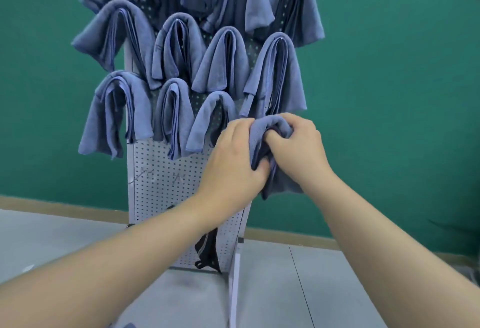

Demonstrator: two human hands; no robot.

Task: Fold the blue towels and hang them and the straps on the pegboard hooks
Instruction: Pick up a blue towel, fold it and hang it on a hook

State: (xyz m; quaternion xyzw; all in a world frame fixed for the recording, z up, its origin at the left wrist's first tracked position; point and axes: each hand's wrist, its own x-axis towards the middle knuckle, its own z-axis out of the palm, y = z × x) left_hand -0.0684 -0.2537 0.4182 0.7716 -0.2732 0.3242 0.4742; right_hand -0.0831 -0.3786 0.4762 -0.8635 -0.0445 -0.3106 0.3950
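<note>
Both hands grip one folded blue towel [270, 130] at the lower right of the white pegboard [161, 174]: left hand [233, 156] pinches its near side, right hand [293, 146] has fingers curled into the fold. Other blue towels [176, 47] hang over hooks in rows above & to the left. Dark strap [207, 249] hangs low on the board. Board stands on a grey table [285, 299]; green wall [389, 94] behind w/ tan strip along its base.
</note>
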